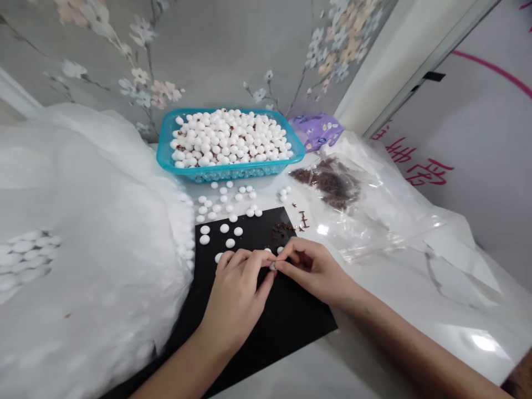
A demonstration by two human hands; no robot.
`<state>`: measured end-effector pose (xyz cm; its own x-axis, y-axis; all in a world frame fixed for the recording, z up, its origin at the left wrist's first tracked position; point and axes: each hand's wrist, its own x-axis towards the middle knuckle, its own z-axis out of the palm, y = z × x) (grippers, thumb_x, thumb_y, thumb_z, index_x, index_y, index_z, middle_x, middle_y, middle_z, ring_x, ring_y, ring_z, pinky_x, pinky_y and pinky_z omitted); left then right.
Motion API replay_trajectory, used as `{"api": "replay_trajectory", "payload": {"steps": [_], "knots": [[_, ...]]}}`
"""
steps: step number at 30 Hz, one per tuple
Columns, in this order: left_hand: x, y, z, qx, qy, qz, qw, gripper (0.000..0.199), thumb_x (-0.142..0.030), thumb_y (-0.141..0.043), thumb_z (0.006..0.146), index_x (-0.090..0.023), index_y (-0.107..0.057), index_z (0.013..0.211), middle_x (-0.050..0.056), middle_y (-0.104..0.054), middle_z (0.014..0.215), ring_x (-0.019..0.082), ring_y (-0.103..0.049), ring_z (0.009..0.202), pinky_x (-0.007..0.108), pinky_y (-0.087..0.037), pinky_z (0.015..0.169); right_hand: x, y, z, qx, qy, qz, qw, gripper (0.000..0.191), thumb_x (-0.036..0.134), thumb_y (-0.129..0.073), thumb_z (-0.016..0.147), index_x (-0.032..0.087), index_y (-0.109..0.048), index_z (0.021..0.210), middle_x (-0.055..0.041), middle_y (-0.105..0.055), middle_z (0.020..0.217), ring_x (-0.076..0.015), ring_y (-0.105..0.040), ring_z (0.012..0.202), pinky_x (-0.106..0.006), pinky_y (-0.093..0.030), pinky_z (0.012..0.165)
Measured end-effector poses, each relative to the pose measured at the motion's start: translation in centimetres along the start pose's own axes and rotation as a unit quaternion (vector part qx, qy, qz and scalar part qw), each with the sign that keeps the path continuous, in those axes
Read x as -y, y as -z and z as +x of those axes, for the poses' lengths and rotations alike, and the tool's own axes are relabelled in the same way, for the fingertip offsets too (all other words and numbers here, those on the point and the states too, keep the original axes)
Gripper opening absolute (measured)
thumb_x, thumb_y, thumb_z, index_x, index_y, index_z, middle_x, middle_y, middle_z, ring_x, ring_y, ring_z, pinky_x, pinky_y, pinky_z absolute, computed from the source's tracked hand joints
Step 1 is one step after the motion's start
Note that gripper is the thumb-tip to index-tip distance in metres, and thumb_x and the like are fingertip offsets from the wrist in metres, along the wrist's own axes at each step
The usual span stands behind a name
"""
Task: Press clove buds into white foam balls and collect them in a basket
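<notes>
White bead [272, 266] between left hand [235, 299] and right hand [316, 271].

Grey floral wallpaper [199, 50] meets white trim [374, 61] beside a red-lettered panel [457, 122].

Head view looks down on left hand [235, 310] and right hand [316, 271].
</notes>
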<state>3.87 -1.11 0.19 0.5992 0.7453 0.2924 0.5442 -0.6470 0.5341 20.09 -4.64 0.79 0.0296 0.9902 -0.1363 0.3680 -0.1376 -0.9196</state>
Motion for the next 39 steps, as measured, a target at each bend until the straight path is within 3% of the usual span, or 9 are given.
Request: {"api": "replay_trajectory", "payload": {"steps": [10,15,20,25,27,34,39], "knots": [[0.1,-0.1,0.0,0.004,-0.003,-0.003,1.000,0.013,-0.011,-0.052,0.082,-0.022,-0.050,0.088,-0.002,-0.066,0.084,0.017,-0.058,0.078,0.032,-0.037,0.074,-0.5,-0.7,0.2,-0.022,-0.062,0.081,0.995,0.020,0.035,-0.062,0.075,0.018,-0.052,0.071,0.0063,-0.039,0.056,-0.0069,-0.031,0.050,-0.020,-0.025,0.046],[0.1,-0.1,0.1,0.006,0.006,-0.015,1.000,0.013,-0.012,-0.052,0.081,-0.023,-0.051,0.089,-0.003,-0.067,0.083,0.016,-0.058,0.077,0.032,-0.037,0.074,-0.1,-1.0,0.2,-0.028,-0.065,0.053,0.996,0.018,0.029,-0.062,0.074,0.018,-0.048,0.069,0.0082,-0.034,0.053,-0.0066,-0.029,0.049,-0.019,-0.023,0.044],[-0.1,0.1,0.1,0.003,0.017,-0.009,1.000,0.015,-0.014,-0.052,0.081,-0.023,-0.051,0.093,-0.001,-0.069,0.087,0.018,-0.059,0.083,0.035,-0.036,0.076,0.1,-0.2,0.2,-0.024,-0.017,0.041,0.999,0.012,0.028,-0.058,0.077,0.019,-0.050,0.078,0.0086,-0.028,0.057,-0.0061,-0.028,0.047,-0.019,-0.024,0.043],[-0.6,0.3,0.1,-0.001,0.017,-0.003,1.000,0.019,-0.016,-0.052,0.080,-0.023,-0.053,0.098,-0.002,-0.069,0.083,0.018,-0.058,0.082,0.036,-0.034,0.077,-1.3,1.5,1.2,-0.137,0.090,-0.082,0.983,0.009,0.022,-0.052,0.081,0.019,-0.058,0.087,0.0051,-0.035,0.063,-0.0068,-0.034,0.048,-0.021,-0.030,0.044],[-0.6,0.4,0.1,0.008,0.018,0.000,1.000,0.021,-0.017,-0.052,0.079,-0.023,-0.054,0.099,-0.001,-0.068,0.083,0.019,-0.057,0.082,0.037,-0.034,0.075,-2.0,1.8,1.6,-0.147,0.124,-0.149,0.970,0.012,0.019,-0.051,0.082,0.020,-0.061,0.088,0.0032,-0.040,0.066,-0.0077,-0.037,0.049,-0.022,-0.033,0.046],[-0.6,0.7,-0.1,-0.004,0.024,-0.002,1.000,0.016,-0.024,-0.053,0.079,-0.021,-0.056,0.095,0.003,-0.066,0.096,0.021,-0.055,0.089,0.037,-0.035,0.077,-2.4,1.4,1.8,-0.143,0.134,-0.224,0.955,0.012,0.021,-0.052,0.083,0.020,-0.064,0.084,0.0006,-0.047,0.067,-0.0097,-0.044,0.051,-0.023,-0.039,0.049],[-0.3,0.4,0.1,-0.009,0.057,0.047,0.997,0.025,-0.023,-0.047,0.086,-0.023,-0.057,0.108,0.004,-0.063,0.104,0.023,-0.051,0.097,0.039,-0.034,0.081,-2.1,1.3,1.6,-0.135,0.132,-0.229,0.955,0.012,0.020,-0.053,0.083,0.020,-0.064,0.088,0.0005,-0.047,0.068,-0.0098,-0.044,0.052,-0.023,-0.039,0.051]]}}
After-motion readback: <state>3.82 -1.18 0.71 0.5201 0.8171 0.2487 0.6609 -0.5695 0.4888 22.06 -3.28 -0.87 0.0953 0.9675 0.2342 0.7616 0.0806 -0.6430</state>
